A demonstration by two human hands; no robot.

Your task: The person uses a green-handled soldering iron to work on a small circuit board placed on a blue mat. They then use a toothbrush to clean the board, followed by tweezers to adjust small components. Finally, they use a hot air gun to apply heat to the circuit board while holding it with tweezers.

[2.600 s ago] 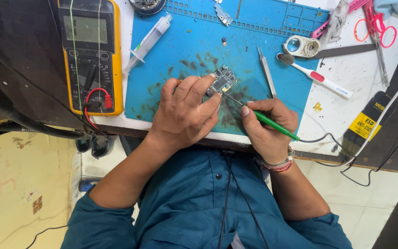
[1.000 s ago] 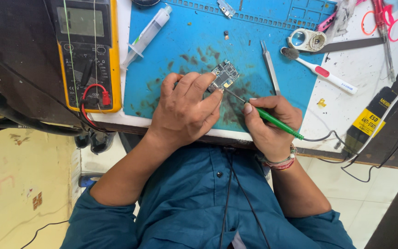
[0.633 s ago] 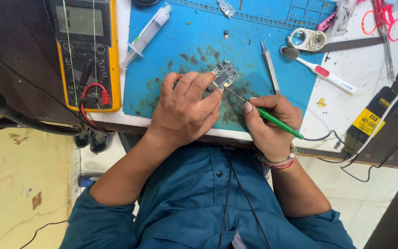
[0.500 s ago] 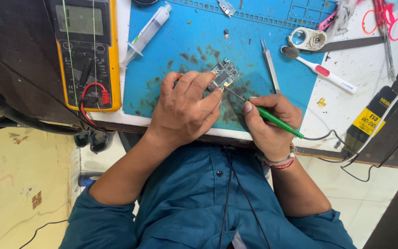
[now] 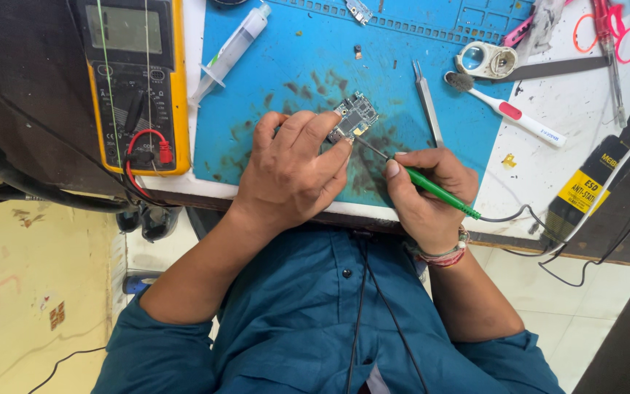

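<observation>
My left hand [image 5: 292,171] rests on the stained blue work mat [image 5: 300,66] and pinches a small circuit board [image 5: 355,117] between its fingertips. A thin green-handled soldering iron [image 5: 432,188] is gripped like a pen in my right hand [image 5: 426,193]. Its metal tip points up-left and meets the board's lower edge beside my left fingers. A black cable runs from the handle's rear off to the right.
A yellow multimeter [image 5: 136,80] with red and black leads lies left of the mat. A syringe [image 5: 231,51], tweezers [image 5: 428,102], a small brush [image 5: 508,111], a round loupe [image 5: 484,60], pink scissors [image 5: 610,36] and a black-and-yellow brush handle [image 5: 585,186] lie about.
Both hands have kept their grips; the iron tip stays at the board. The view has shifted slightly, nothing else has moved.
</observation>
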